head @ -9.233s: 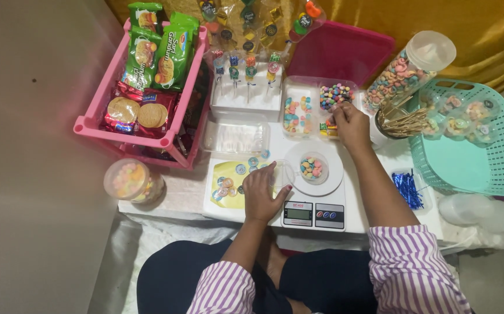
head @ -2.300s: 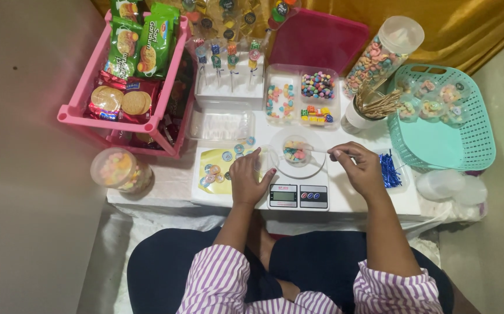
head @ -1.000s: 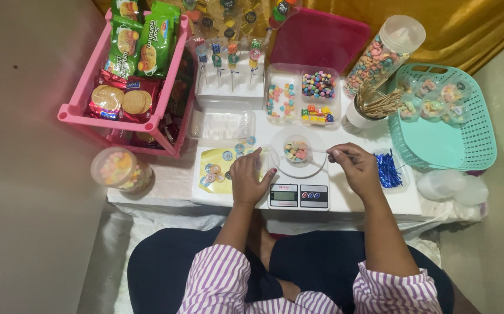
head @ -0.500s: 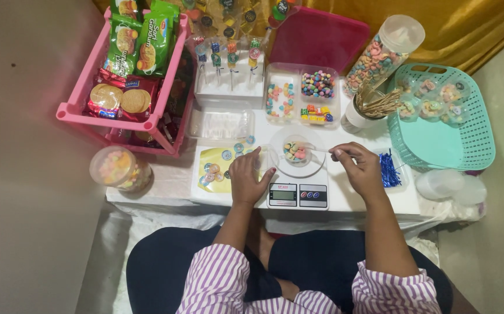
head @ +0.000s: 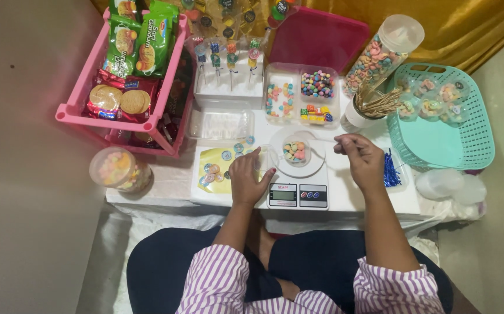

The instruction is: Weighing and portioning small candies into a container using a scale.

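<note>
Down low, a person sits at a small white table [head: 368, 200] set against a plain grey wall [head: 25, 174], with gold cloth [head: 467, 23] behind it. Between the two hands, a little clear cup of sweets [head: 296, 151] stands on the white scale [head: 298, 186]. The right hand [head: 361, 158] is curled, pinching what may be a thin stick; it is hard to see. The left hand [head: 248, 177] lies flat and open beside the cup, holding nothing. A green basket [head: 473, 151] sits past the right hand.
</note>
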